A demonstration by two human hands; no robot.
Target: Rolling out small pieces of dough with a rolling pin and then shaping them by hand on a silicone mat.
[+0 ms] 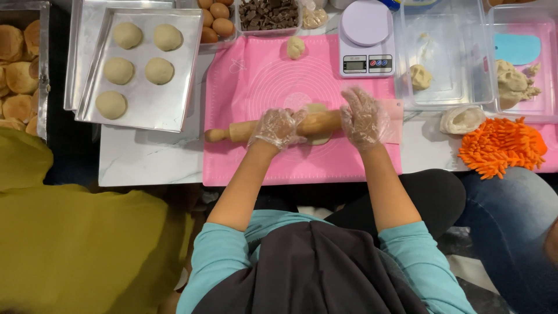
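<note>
On the pink silicone baking mat [256, 163], both gloved hands are pressing down on a long wooden rolling pin [273, 128]. The left hand [278, 128] is curling loosely over the pin's middle, fingers wrapped around the top of the barrel rather than clamped. The right hand [363, 118] is lying flatter and more open, palm bearing on the pin's right end, which it is hiding. Under the pin, between the two hands, a small flattened piece of pale dough [318, 138] is peeking out on both sides, sitting near the centre of the mat's printed circles.

To roll well here, I judge that the pressure should be even across both palms, so the disc is thinning uniformly instead of wedging toward one side; the left hand's closer grip looks likely to drag, so loosening it into a flat palm would probably be helping. Short strokes from the dough's centre outward, with a quarter turn between, should be keeping it round.

Beyond the mat's far edge, a white digital kitchen scale [366, 40] is standing, with one round dough ball [295, 47] just left of it on the mat. Left of the mat, a shiny metal tray [174, 110] is holding five shaped dough balls. Right of the mat, an orange noodle-textured cleaning mitt [503, 146] is lying near clear plastic tubs [442, 99] containing more dough.
</note>
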